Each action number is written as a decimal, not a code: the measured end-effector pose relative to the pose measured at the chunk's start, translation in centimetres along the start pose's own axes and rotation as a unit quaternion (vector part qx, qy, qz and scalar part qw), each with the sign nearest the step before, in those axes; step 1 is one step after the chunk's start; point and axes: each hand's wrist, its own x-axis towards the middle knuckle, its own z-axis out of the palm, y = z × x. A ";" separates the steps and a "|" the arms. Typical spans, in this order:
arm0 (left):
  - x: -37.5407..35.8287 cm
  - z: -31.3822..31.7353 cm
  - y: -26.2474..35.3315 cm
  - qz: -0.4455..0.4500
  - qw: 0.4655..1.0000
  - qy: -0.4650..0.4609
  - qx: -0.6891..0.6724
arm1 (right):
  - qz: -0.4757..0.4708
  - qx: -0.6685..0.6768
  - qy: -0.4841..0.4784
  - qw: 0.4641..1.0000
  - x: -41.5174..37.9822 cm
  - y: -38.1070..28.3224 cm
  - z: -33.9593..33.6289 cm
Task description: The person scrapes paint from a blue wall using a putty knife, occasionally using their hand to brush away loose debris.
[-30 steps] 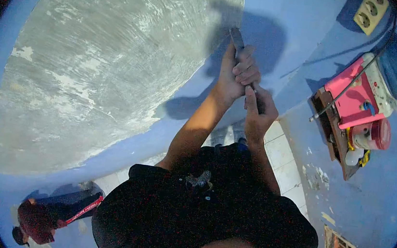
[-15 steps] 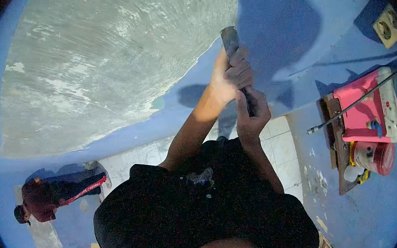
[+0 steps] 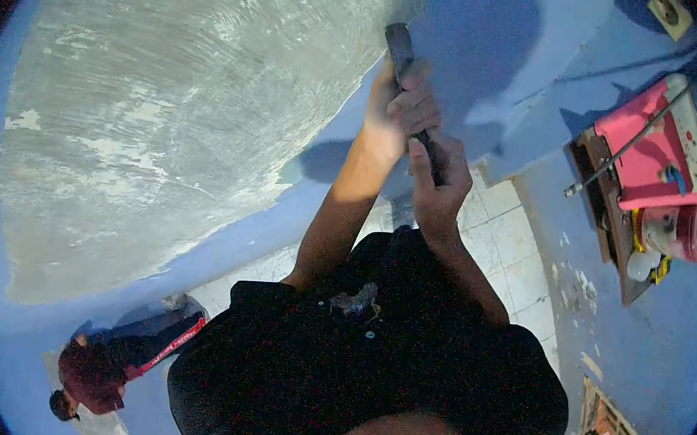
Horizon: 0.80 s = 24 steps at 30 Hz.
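In the head view, the dark, flat-ended, chisel-like hand tool (image 3: 400,45) is at the right edge of the large, grey, scraped wall patch (image 3: 164,113), and it shows a broader face than 1.0 s ago – it seems turned, presenting its end differently to the patch, though contact I cannot tell. Both hands keep hold of it, so it looks steadied at 2 places: the left hand (image 3: 409,105) wraps it nearer the patch – the right hand (image 3: 445,175) grips lower, farther from the patch.
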 end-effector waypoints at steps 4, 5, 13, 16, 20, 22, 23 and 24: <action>-0.5 0.8 0.0 -0.005 1.000 -0.010 -0.026 | 0.008 0.046 0.045 0.998 -0.8 -0.8 1.4; -0.3 0.8 0.1 -0.019 0.997 -0.047 -0.063 | 0.016 0.050 0.051 0.997 -0.9 -1.1 1.7; -1.5 1.9 0.7 -0.022 0.998 0.045 -0.045 | 0.024 0.059 0.088 0.994 -1.8 -1.1 3.6; -1.3 2.5 0.8 -0.027 0.997 0.064 -0.034 | -0.008 0.043 0.088 0.995 -1.4 -1.1 3.8; -1.3 1.8 0.8 -0.046 0.995 0.050 -0.079 | 0.002 0.013 0.097 0.995 -1.8 -1.1 3.8; -1.6 1.6 0.9 -0.046 0.995 0.053 -0.072 | 0.015 0.010 0.096 0.995 -2.0 -1.3 3.9; -1.7 1.7 1.0 -0.045 0.995 0.054 -0.068 | 0.021 0.014 0.096 0.995 -2.1 -1.3 4.1; -1.8 1.8 1.1 -0.044 0.994 0.069 -0.078 | 0.026 0.018 0.095 0.995 -2.1 -1.4 4.2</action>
